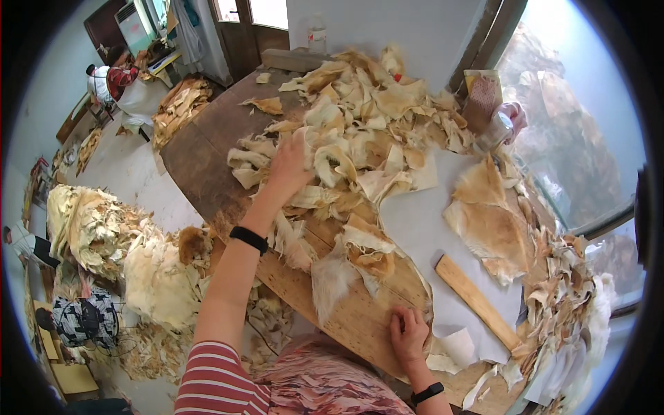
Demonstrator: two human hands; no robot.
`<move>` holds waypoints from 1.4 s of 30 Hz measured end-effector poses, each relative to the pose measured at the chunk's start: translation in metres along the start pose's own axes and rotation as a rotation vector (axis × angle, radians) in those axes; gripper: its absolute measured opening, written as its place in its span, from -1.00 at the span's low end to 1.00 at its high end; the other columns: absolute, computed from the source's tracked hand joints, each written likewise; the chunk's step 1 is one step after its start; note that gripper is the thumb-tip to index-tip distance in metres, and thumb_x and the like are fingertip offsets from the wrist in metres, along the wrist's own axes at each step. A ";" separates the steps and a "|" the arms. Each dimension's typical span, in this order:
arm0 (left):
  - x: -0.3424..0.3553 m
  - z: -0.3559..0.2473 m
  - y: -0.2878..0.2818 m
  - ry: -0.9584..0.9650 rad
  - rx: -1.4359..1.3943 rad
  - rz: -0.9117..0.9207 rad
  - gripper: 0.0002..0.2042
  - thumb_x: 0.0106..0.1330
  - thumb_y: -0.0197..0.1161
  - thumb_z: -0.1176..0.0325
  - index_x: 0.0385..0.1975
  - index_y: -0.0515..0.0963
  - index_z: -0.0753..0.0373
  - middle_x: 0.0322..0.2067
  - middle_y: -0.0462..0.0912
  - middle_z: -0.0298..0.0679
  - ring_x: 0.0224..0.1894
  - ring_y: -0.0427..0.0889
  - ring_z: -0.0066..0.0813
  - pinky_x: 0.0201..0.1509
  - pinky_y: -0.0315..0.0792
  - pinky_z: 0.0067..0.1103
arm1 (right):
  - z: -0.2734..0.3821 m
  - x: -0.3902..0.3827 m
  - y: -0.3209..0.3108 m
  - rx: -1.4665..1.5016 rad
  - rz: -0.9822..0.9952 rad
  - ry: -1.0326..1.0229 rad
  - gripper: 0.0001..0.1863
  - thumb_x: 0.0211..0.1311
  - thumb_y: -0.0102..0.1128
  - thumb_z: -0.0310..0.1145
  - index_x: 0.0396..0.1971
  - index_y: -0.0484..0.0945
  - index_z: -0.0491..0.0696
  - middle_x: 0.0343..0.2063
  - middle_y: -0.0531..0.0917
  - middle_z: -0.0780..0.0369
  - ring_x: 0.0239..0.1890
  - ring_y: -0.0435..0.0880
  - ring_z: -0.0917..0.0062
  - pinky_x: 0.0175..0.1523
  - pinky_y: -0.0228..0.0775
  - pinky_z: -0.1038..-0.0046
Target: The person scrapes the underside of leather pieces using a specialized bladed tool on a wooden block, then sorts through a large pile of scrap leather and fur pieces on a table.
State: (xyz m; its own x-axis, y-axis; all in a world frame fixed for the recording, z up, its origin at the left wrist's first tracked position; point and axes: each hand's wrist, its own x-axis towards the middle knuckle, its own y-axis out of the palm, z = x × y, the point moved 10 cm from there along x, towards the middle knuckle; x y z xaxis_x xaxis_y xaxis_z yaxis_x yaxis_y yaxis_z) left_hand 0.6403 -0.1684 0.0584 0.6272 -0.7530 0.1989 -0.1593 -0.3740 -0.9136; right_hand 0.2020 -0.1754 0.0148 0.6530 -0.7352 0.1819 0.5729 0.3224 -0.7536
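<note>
My left hand [290, 166] reaches to the far side of the wooden table, into a heap of cream and tan fur-hide scraps [373, 104]. Its fingers bend around a pale hide scrap [315, 142], and their tips are partly hidden by it. Close to my body, my right hand [409, 332] rests on the bare wooden board [353, 304] with its fingers curled in; anything inside them is hidden. Between the hands lie a white-haired scrap [332, 280] and a tan one [370, 249].
White paper [415, 214] covers the table's right part, bearing a tan hide piece [487, 218] and a wooden stick [477, 302]. A clear jar [494, 131] stands by the window. Scraps line the right edge. Hide piles [97, 225] and other people are at left.
</note>
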 end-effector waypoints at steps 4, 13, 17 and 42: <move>-0.014 0.044 0.004 -0.343 -0.549 0.113 -0.46 0.21 0.25 0.36 0.18 0.32 0.39 0.04 0.51 -0.02 0.04 0.54 -0.18 0.07 0.47 -0.41 | -0.003 0.000 0.000 -0.004 -0.009 -0.004 -0.85 0.05 0.23 -0.53 -0.36 0.57 0.00 -0.54 0.50 0.21 -0.56 0.53 0.34 -0.47 0.36 0.36; -0.053 0.024 -0.033 -0.292 -1.979 0.058 -0.62 0.32 0.19 0.31 0.09 0.45 0.32 -0.05 0.58 -0.23 -0.07 0.60 -0.41 0.00 0.50 -0.51 | -0.001 0.000 -0.001 -0.052 -0.018 -0.058 -0.88 0.07 0.21 -0.55 -0.38 0.57 -0.01 -0.55 0.49 0.23 -0.60 0.51 0.45 -0.50 0.33 0.46; -0.061 0.019 -0.022 -0.286 -2.033 0.139 -0.62 0.30 0.20 0.36 0.10 0.45 0.31 -0.02 0.58 -0.22 0.00 0.57 -0.45 0.07 0.46 -0.52 | -0.002 -0.001 0.000 -0.053 -0.021 -0.073 -0.89 0.08 0.21 -0.54 -0.39 0.56 -0.02 -0.56 0.48 0.24 -0.62 0.49 0.46 -0.52 0.31 0.46; 0.023 0.002 -0.036 -0.211 -1.208 0.145 -0.62 0.23 0.20 0.50 0.06 0.41 0.42 -0.07 0.55 -0.20 -0.08 0.56 -0.41 0.00 0.49 -0.49 | -0.001 0.002 -0.002 -0.065 -0.001 -0.015 -0.85 0.04 0.21 -0.55 -0.38 0.57 0.03 -0.56 0.48 0.24 -0.62 0.47 0.42 -0.52 0.29 0.39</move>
State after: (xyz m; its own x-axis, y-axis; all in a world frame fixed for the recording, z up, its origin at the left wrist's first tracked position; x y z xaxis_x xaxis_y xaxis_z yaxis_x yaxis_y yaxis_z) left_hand 0.6622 -0.1709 0.0955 0.6378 -0.7691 -0.0407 -0.7693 -0.6387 0.0137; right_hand 0.2011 -0.1781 0.0160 0.6602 -0.7263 0.1915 0.5401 0.2819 -0.7930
